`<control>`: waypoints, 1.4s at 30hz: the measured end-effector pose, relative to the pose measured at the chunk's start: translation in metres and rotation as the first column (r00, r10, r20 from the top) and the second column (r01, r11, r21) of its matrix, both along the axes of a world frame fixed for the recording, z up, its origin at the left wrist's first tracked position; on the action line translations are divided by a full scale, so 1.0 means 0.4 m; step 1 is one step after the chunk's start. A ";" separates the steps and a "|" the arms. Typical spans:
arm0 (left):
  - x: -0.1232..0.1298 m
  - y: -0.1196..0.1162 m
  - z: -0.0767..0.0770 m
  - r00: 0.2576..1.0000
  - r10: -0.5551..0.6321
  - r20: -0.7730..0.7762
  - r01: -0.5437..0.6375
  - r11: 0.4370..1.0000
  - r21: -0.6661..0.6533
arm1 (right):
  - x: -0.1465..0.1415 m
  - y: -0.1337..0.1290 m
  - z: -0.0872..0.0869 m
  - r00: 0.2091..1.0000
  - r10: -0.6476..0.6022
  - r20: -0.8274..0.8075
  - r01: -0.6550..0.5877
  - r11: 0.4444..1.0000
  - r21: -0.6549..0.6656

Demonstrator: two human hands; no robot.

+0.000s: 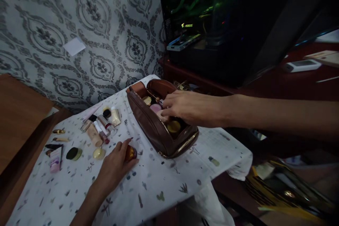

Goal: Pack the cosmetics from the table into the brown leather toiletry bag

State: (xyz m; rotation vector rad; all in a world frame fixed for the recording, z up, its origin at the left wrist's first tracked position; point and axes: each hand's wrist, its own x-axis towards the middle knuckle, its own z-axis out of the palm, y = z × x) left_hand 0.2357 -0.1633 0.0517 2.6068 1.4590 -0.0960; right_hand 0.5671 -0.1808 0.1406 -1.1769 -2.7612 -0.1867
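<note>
Nearest me, the left hand (113,167) curls thumb and fingers around a small round amber jar (130,153) on the white printed tablecloth (185,171); I judge a light hold enough. Farther off, the right hand (182,107) reaches into a brown leather-look zip bag (148,127), fingers bent; whether they pinch anything, I can't tell. I'd keep knuckles off the zip teeth. I count one amber jar, one round cream pot (99,154), one dark-lidded green jar (74,153), one bag.

The right grip (178,107) hides part of the brown bag (148,123).
</note>
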 end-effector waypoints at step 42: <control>0.170 0.051 0.118 0.662 -0.671 0.334 0.466 0.717 0.518 | -0.381 -0.091 -0.268 0.929 0.238 -0.284 -0.257 0.966 -0.031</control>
